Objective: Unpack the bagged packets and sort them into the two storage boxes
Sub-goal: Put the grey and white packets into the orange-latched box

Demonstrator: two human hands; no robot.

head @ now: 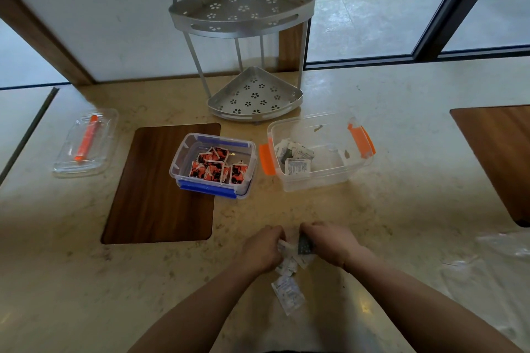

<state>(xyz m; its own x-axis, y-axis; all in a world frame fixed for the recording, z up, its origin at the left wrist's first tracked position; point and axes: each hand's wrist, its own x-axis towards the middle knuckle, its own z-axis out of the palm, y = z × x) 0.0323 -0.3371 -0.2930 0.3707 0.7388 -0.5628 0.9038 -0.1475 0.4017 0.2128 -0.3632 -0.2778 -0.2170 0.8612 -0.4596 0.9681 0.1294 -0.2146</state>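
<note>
A clear box with blue clips (183, 165) stands at the centre and holds several red-and-black packets (213, 167). To its right a larger clear box with orange clips (360, 139) holds several white packets (296, 162). Near the front edge my left hand (262, 249) and my right hand (329, 242) are closed side by side on a small bunch of white packets (289, 262). One dark packet (304, 245) shows against my right hand. Another white packet (288, 295) lies on the counter just below the bunch.
A two-tier metal corner rack (243, 14) stands behind the boxes. A clear lid with an orange clip (86, 142) lies at the left. Dark wood inlays (156, 192) sit left of the blue-clipped box and at the right edge. Crumpled clear plastic (499, 261) lies at the right.
</note>
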